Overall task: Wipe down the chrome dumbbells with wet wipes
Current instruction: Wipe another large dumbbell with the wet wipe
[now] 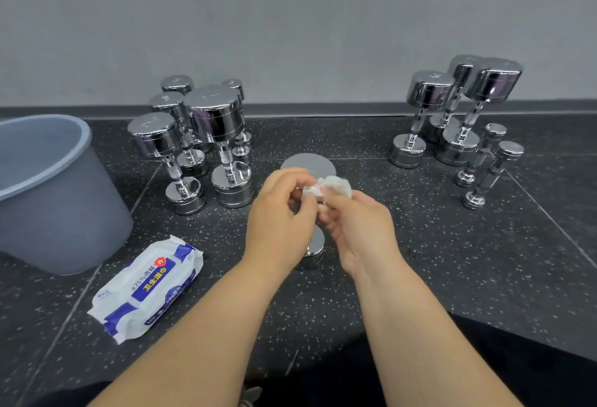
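The left hand (281, 209) and right hand (358, 222) both pinched 1 crumpled wet wipe (332, 185), held just above an upright chrome dumbbell (308, 164) that stood on the floor between them. Beyond the hands stood 2 clusters, the left dumbbells (213, 116) and the right dumbbells (433, 93). All shone alike, so I could not tell which were already wiped, and I judged the job midway at best.

The wet-wipe pack (147, 287), left of the left hand (277, 213) and nearer the person, reads "75%酒精" in grey and "卫生湿巾" in yellow on its blue band (155, 280), while its red badge (160, 261), its smaller print and the stampings on the dumbbells (211, 98) are too blurred to read.
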Demonstrator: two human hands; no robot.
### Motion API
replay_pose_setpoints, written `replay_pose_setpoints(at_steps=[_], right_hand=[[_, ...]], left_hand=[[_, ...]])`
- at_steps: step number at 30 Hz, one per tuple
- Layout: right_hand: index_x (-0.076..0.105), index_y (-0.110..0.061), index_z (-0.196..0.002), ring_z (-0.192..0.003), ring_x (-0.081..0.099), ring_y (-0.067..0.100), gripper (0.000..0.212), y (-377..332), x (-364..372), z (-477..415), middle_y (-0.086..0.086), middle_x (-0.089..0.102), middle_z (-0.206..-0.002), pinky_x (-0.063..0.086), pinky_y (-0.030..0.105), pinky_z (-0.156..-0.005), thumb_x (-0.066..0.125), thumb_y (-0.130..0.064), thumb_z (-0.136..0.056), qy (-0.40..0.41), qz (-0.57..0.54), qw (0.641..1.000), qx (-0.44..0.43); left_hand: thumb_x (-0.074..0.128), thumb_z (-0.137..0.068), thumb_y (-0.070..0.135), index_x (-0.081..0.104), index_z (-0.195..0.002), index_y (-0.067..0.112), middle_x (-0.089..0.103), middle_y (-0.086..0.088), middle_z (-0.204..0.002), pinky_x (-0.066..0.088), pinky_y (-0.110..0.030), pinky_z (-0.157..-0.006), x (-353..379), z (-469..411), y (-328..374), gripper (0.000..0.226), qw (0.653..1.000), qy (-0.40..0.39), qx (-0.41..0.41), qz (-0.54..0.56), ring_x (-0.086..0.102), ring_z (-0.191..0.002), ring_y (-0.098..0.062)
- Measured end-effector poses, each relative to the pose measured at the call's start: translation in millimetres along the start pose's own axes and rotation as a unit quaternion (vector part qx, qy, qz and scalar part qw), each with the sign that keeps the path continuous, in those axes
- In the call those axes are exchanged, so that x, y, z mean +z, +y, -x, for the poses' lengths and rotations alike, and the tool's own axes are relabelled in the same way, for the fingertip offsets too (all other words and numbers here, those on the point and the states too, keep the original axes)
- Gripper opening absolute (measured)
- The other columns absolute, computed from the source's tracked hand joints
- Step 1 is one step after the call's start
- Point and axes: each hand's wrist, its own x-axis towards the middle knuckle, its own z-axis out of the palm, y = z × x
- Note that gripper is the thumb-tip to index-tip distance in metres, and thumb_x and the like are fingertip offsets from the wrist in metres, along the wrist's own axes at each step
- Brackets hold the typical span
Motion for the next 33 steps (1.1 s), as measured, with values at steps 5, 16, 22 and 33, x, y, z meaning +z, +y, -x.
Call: replay_pose_setpoints(at_steps=[5,16,22,33], right_hand=[[0.071,-0.017,-0.081,-0.081,0.068,0.015,0.022,0,-1,-29,0.0,0.075,-0.081,0.057,0.028,-0.082,0.06,0.0,-0.09,0.064,0.061,0.993,-0.074],[0.062,-0.003,-0.106,-0.092,0.066,0.029,0.027,2,11,-92,0.017,0.068,-0.105,0.057,0.039,-0.082,0.042,-0.003,-0.088,-0.035,-0.045,0.986,0.157],[0.067,-0.006,-0.11,-0.101,0.063,0.03,0.056,-33,24,-117,0.015,0.068,-0.111,0.048,0.036,-0.092,0.045,-0.055,-0.095,-0.207,0.205,0.942,0.168],[0.064,-0.01,-0.097,-0.07,0.064,0.016,0.007,-49,-2,-110,0.008,0.068,-0.084,0.058,0.025,-0.058,0.06,-0.015,-0.096,-0.153,0.3,0.928,0.16]], left_hand=[[0.045,-0.101,0.024,0.049,-0.137,0.033,0.047,0.013,-0.138,0.034,-0.026,-0.102,4,-9,-5,0.037,0.995,0.015,-0.098,0.028,0.046,-0.123,-0.007],[0.049,-0.097,0.033,0.071,-0.111,0.035,0.069,0.015,-0.091,0.04,-0.025,-0.072,15,-27,-22,0.026,0.961,0.037,-0.216,0.167,0.055,-0.08,-0.005],[0.045,-0.098,0.04,0.069,-0.096,0.032,0.065,0.02,-0.078,0.041,-0.028,-0.068,22,-33,-27,0.026,0.945,0.055,-0.257,0.194,0.054,-0.073,-0.004],[0.042,-0.098,0.051,0.057,-0.095,0.028,0.06,0.006,-0.079,0.043,-0.028,-0.058,24,-39,-29,0.028,0.942,0.037,-0.274,0.192,0.05,-0.058,-0.01]])
